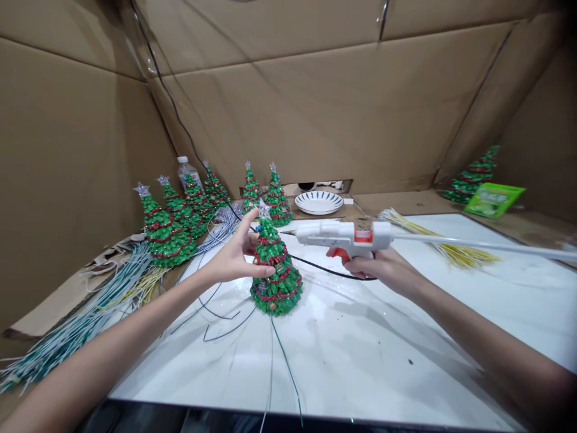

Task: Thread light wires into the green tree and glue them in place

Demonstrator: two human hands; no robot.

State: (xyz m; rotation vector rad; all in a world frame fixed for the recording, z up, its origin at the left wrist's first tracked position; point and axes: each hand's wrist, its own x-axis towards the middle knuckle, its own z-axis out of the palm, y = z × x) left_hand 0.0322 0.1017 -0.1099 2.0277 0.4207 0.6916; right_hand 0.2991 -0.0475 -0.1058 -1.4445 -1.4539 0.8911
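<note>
A small green Christmas tree (276, 288) with red garland and a clear star on top stands upright on the white tabletop. My left hand (234, 255) grips it from the left, thumb across its front and a finger up by the star. In my right hand (376, 264) is a white hot glue gun (324, 233) with an orange trigger and a long glue stick out of its back. Its nozzle points left, close to the tree's upper right side; whether it touches I cannot tell. Thin green and pale wires (286, 349) trail forward from the tree's base.
Several finished-looking trees (169, 240) stand at the back left, near a clear bottle (184, 165). Bundles of wire (121, 282) lie left, yellow-white ones (455, 248) right. A striped plate (319, 210), green packet (493, 199) and another tree (475, 174) sit behind. Cardboard walls (288, 108) enclose the table.
</note>
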